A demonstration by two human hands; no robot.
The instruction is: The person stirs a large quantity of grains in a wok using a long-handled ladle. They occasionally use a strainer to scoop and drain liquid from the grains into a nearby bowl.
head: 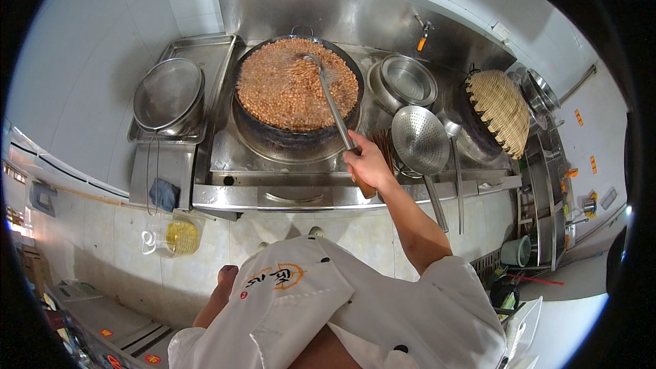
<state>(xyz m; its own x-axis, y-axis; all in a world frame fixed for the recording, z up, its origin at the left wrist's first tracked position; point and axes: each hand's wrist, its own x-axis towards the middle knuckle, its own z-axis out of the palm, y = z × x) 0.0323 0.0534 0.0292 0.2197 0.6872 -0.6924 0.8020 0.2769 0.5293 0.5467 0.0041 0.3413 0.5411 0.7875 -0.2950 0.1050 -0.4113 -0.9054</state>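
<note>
My right hand [368,160] grips the wooden handle end of a long metal ladle [332,97]. The ladle's bowl rests at the surface of a black wok [287,139] heaped nearly to its rim with small brown beans or peanuts [277,82]; which of the two I cannot tell. Faint steam blurs their surface. Down by my side, left of the white jacket, is my left hand [227,274], apart from the stove. Its fingers are too hidden to show whether they are closed. Just right of my right hand lies a perforated metal skimmer [420,138].
Left of the wok, a fine-mesh strainer [168,93] sits over a pot on a metal tray [197,48]. Metal bowls [408,81], another ladle [453,130] and a woven basket [499,110] occupy the right side. A clear jug of yellow liquid [179,238] stands below the counter, beside a blue cloth [164,195].
</note>
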